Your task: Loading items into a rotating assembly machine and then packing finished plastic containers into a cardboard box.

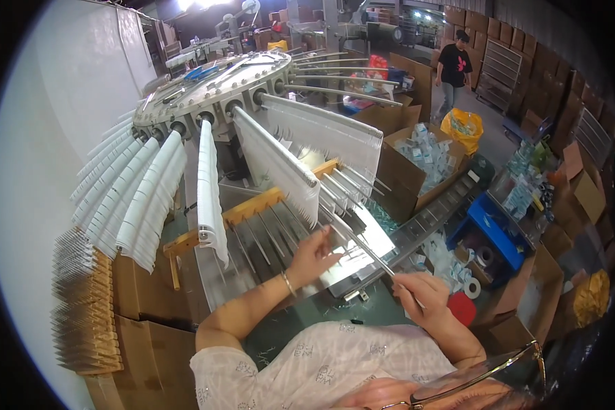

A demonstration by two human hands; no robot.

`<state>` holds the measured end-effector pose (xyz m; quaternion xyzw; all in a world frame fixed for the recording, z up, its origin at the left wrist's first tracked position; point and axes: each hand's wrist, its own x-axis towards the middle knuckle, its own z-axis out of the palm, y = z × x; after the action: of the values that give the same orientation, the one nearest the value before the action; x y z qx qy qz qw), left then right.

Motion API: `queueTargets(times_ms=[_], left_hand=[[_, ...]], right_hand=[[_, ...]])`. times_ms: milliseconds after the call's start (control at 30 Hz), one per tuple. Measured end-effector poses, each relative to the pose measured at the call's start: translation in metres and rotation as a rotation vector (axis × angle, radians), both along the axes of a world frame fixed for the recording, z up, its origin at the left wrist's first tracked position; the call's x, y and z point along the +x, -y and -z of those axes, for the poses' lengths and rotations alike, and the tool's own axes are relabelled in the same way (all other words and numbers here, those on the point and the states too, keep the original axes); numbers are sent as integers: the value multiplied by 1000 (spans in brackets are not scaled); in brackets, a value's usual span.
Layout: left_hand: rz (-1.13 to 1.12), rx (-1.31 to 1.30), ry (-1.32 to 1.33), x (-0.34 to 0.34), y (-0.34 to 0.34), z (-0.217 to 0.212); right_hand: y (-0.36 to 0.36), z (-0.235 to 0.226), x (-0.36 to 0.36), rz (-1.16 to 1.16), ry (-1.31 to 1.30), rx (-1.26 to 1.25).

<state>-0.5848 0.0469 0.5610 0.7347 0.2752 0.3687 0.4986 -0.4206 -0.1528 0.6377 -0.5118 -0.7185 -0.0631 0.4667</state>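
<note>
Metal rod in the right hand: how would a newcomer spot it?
Find the big round wheel. Below its white sheets, the person's right hand grips a thin metal rod near its lower end. Unlike the bare rods at the wheel's upper right, this one is hand-held.

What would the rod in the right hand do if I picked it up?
The rod would probably feel stiff, since it looks long and straight, with the right hand holding it near one end. It might roll if laid down flat, as it looks thin and round. It could be slippery, because it looks smooth and shiny.
</note>
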Motion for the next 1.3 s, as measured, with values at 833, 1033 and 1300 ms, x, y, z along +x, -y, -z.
queueTargets(times_ms=[833,1033,1300], left_hand=[[-63,-429,556,41,-96,28],[-182,-438,575,68,-85,21],[-26,-260,376,51,-17,-5]], right_hand=[[31,6,25,125,-15,73],[-6,17,18,107,-289,-62],[13,57,20,-86,-1155,-28]])
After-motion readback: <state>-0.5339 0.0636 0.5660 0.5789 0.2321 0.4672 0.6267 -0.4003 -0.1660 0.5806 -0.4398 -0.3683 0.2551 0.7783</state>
